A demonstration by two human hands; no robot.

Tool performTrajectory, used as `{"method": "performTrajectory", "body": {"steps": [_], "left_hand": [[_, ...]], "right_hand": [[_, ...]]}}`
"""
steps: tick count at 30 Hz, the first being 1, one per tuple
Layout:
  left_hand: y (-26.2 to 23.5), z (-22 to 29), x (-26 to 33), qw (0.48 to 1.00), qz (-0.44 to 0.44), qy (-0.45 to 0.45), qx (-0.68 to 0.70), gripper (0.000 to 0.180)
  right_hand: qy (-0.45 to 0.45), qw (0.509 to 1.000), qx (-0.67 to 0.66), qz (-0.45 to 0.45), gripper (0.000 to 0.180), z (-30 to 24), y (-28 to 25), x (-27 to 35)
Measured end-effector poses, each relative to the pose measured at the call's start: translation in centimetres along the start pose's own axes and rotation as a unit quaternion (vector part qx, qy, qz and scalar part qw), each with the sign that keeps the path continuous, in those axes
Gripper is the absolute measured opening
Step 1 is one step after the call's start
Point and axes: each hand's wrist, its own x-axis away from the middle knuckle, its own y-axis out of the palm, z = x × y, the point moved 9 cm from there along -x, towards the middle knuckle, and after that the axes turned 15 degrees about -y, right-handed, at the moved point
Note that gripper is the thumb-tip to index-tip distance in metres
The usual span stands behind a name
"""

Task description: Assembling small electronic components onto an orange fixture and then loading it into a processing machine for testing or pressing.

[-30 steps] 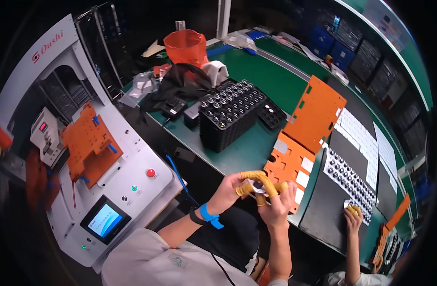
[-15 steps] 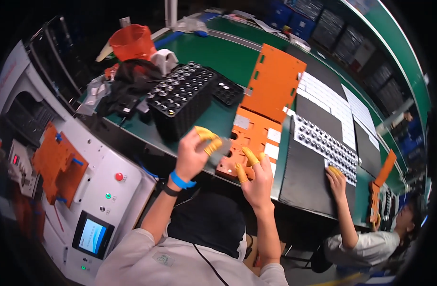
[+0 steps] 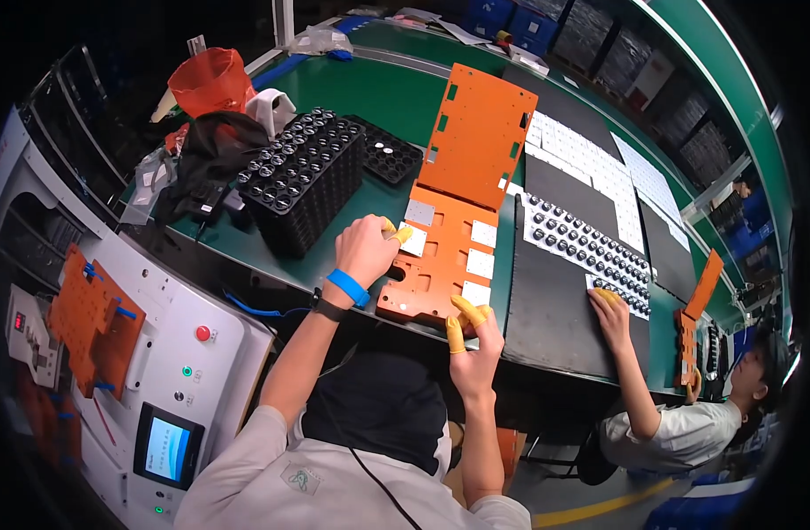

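An orange fixture (image 3: 436,259) lies on the bench before me, its hinged orange lid (image 3: 480,137) folded back behind it. My left hand (image 3: 367,252), with yellow finger cots, pinches a small white square plate (image 3: 414,241) at the fixture's left side. Just behind that plate lies a greyish square plate (image 3: 420,213). Along the right side sit white plates, among them a middle one (image 3: 480,263). My right hand (image 3: 477,355), also in yellow finger cots, is at the fixture's near right corner, thumb and fingers apart, and seems to hold nothing.
Left of the fixture stands a tall black tray stack (image 3: 312,185) with shiny round parts on top. A black mat (image 3: 546,309) lies to the right with a white sheet of round black parts, touched by a co-worker's hand (image 3: 610,316). A white machine (image 3: 219,296) stands at left.
My left hand has brought the square plate from the air in front of the fixture to its left side. My right hand has drawn slightly nearer to me. The view has shifted a little.
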Motion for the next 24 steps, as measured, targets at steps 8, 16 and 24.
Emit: {"method": "performTrajectory", "body": {"steps": [8,16,24], "left_hand": [[1.5,-0.4,-0.7,0.998,-0.057,-0.021,-0.033,0.023],[2.1,-1.4,-0.7,0.998,-0.06,-0.016,0.011,0.025],[4.0,-2.8,1.2,0.978,0.091,0.184,-0.029,0.038]], "right_hand": [[0.006,1.0,-0.005,-0.013,0.032,0.8,0.9,0.4],[-0.124,0.987,-0.039,-0.096,0.034,-4.7,6.7,-4.4],[-0.176,0.978,-0.018,-0.109,0.024,-9.0,16.8,-14.8]]}}
